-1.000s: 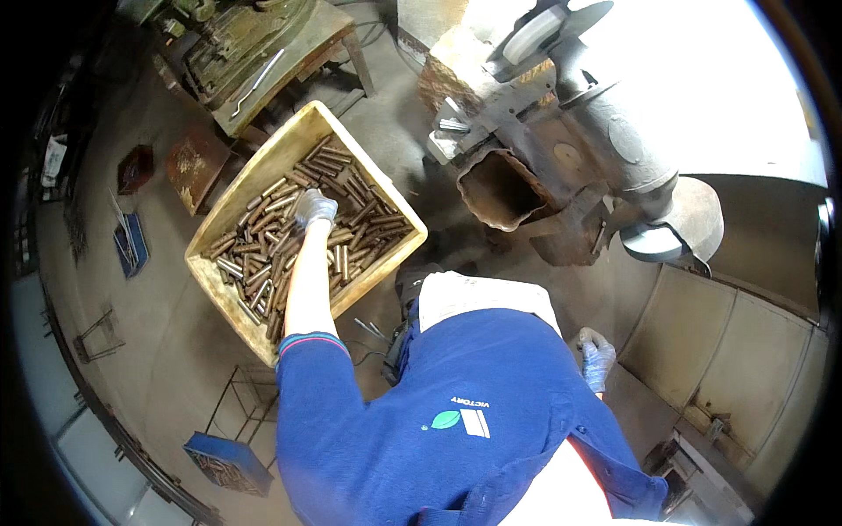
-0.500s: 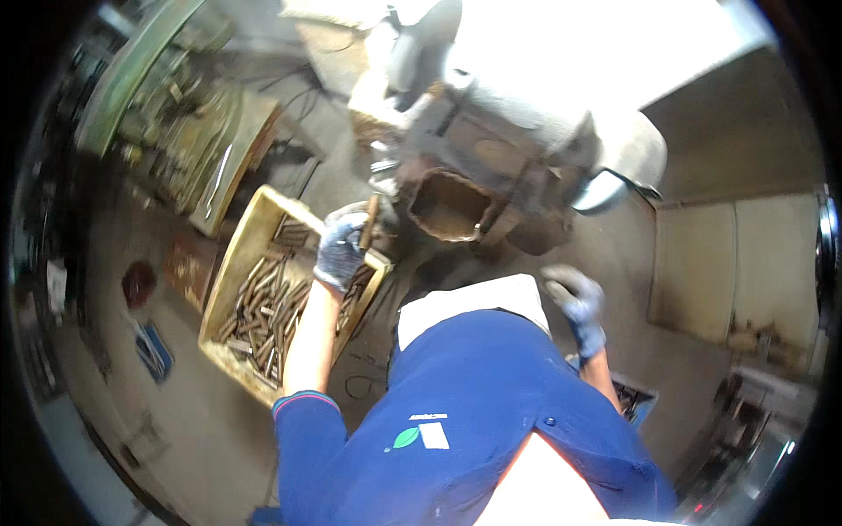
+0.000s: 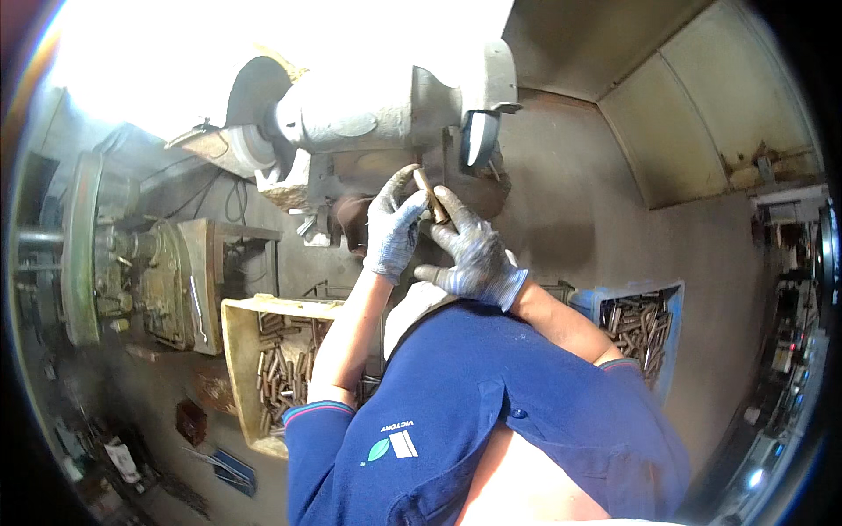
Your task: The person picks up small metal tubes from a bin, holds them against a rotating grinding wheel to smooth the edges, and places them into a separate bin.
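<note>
My left hand, in a grey-blue work glove with dark, worn fingers, pinches a short brownish metal rod between thumb and fingers. The rod is tilted, its upper end leaning left. From the right, my gloved right hand reaches to the same rod. Its fingers are spread, with the tips at the rod's side and lower end, and its thumb stands away from it. Both hands are in front of my body, just before a grey double-ended grinder.
At left a cream bin holds many similar rods, partly behind my left forearm. More rods lie in a blue bin at right. Farther left stands a greenish machine. A pale panel rises at the far right.
My left hand has carried the rod from above the cream bin to the front of the grinder. My right hand has come in from the right side to the rod. The view has turned.
</note>
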Available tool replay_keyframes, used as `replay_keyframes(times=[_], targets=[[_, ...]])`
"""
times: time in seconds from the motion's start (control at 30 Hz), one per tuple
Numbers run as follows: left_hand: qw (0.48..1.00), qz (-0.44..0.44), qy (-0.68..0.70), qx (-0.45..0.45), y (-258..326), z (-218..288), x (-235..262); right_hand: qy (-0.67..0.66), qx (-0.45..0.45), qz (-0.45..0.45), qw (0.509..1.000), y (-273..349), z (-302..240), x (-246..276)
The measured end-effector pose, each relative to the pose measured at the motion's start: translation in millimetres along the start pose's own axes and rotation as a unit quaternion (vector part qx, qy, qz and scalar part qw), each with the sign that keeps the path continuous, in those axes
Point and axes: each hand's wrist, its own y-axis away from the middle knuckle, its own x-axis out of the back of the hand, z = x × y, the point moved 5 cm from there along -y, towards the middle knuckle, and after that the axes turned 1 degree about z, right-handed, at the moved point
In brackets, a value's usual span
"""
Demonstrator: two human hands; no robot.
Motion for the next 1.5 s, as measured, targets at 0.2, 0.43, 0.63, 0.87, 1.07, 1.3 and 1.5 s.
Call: replay_keyframes(times=[0.2,0.43,0.63,0.87,1.07,1.3,1.5], targets=[[0.992,0.040,-0.117,-0.004,3,-22,1,-0.141,-0.030,0.127,0.981,22,34,31],[0.990,0.053,-0.128,0.007,5,-37,1,-0.348,-0.093,0.143,0.922,30,78,22],[0.985,0.058,-0.163,-0.005,-4,-48,6,-0.249,-0.099,0.177,0.947,33,98,31],[0.984,0.079,-0.155,0.044,-22,-65,8,-0.118,-0.078,0.204,0.969,34,98,27],[0.986,0.056,-0.143,0.058,-38,-74,7,-0.081,-0.067,0.236,0.966,32,102,28],[0.981,0.017,-0.191,0.030,-62,-94,17,-0.283,-0.154,0.241,0.916,42,156,-3],[0.992,0.060,-0.107,0.027,-76,-117,20,-0.336,-0.179,0.230,0.896,38,174,-6]])
